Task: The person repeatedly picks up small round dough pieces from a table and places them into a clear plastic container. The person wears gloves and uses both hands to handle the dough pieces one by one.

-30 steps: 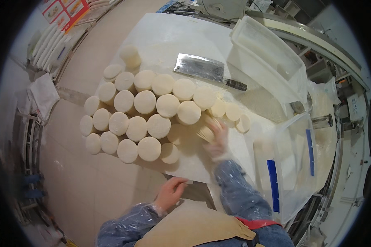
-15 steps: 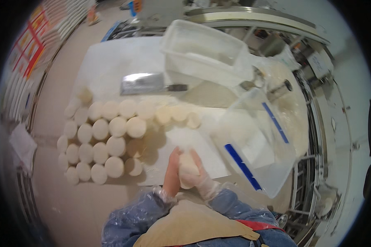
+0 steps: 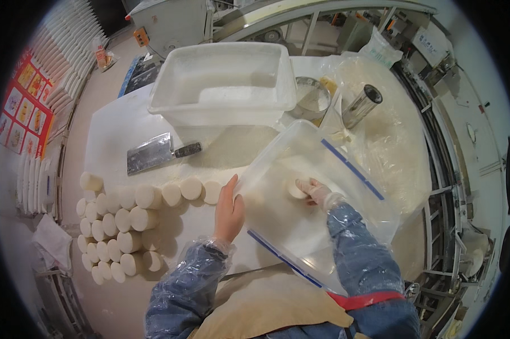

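Note:
My left hand (image 3: 229, 212) rests bare at the left rim of a translucent blue-striped plastic box (image 3: 286, 145), fingers stretched out. Inside this box my gloved right hand (image 3: 317, 192) grips a short stack of pale dough rounds (image 3: 295, 189) near the middle. Left of my left hand stand several stacks of similar rounds (image 3: 124, 220) in rows on the white board (image 3: 105, 138), with a few smaller stacks reaching toward the box.
A cleaver (image 3: 149, 153) lies behind the stacks. A second plastic tub (image 3: 221, 106) stands at the back, beside a metal bowl (image 3: 308, 99) and a steel cylinder (image 3: 361, 106) on plastic sheeting. Metal racks and machinery line the right and back; stacked white bags line the left.
The view has swung right and forward. My right hand has carried a stack from the rows into the box. My left hand has risen from the board's front edge to the box rim.

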`<state>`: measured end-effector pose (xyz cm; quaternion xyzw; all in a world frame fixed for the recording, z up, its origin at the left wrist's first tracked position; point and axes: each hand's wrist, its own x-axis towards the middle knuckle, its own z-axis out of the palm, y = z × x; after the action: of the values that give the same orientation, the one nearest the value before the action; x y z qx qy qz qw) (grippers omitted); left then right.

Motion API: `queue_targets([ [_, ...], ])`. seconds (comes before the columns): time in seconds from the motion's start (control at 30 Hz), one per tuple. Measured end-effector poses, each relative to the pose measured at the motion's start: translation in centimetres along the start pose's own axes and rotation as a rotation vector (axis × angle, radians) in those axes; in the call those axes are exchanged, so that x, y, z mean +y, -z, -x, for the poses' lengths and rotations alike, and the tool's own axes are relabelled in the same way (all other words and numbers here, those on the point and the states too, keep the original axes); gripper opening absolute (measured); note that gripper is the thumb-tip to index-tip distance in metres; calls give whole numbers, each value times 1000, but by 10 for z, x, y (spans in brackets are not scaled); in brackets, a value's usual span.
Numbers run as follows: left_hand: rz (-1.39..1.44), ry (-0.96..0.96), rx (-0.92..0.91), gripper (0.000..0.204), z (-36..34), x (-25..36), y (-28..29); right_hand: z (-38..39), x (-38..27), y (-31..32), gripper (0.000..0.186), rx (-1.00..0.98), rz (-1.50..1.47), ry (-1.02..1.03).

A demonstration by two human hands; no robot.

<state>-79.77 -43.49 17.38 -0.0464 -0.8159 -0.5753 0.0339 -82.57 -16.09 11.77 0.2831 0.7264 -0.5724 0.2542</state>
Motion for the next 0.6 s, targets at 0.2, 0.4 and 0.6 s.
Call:
queue_targets([
  [0.2,-91,-69,2,43,2,-4,-1,-47,11,-65,47,-135,23,226],
  [0.4,228,177,229,40,66,-47,66,25,-85,-84,23,133,-27,633],
  [0.6,507,506,545,47,134,-87,154,121,-127,-260,36,-513,163,516],
])
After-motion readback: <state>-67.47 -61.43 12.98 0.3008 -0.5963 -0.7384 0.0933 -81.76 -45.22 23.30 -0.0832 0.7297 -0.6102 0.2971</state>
